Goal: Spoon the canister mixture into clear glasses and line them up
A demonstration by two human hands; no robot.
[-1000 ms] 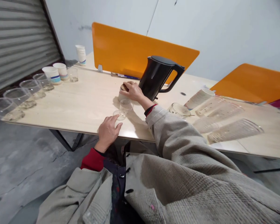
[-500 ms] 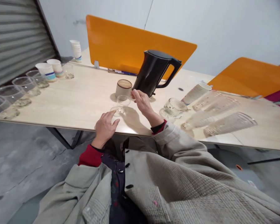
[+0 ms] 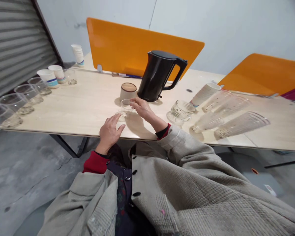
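Both grips spread: left hand [image 3: 109,133] open, right hand [image 3: 144,109] beside a clear glass [image 3: 126,109], contact unclear.

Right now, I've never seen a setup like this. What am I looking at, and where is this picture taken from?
There's no machine here: a person is working with two bare hands. The camera is worn on their head, so it looks forward and down over their own jacket. On the pale wooden table stand a black electric kettle, a cream cup with a brown lid, clear cups and paper cups. The right hand is at a small clear glass; I cannot tell whether it grips it. The left hand is open, close to that glass, holding nothing.
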